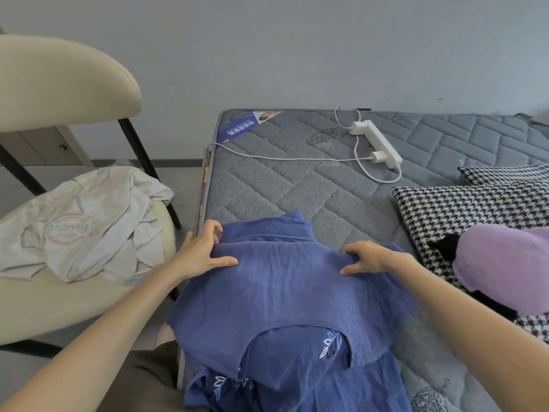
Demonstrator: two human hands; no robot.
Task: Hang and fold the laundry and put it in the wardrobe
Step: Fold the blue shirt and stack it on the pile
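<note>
Pointing its collar (267, 230) away, the blue shirt (282, 295) runs near-to-far.

The blue shirt (285, 292) is crinkled matt woven cloth with pale embroidered leaves. The mattress (297, 185) is grey quilted fabric, slightly fuzzy. The power strip (375, 142) is smooth white plastic. The chair (59, 84) has smooth cream upholstery and dark legs; the houndstooth pillow (463, 212) is woven cloth.
</note>
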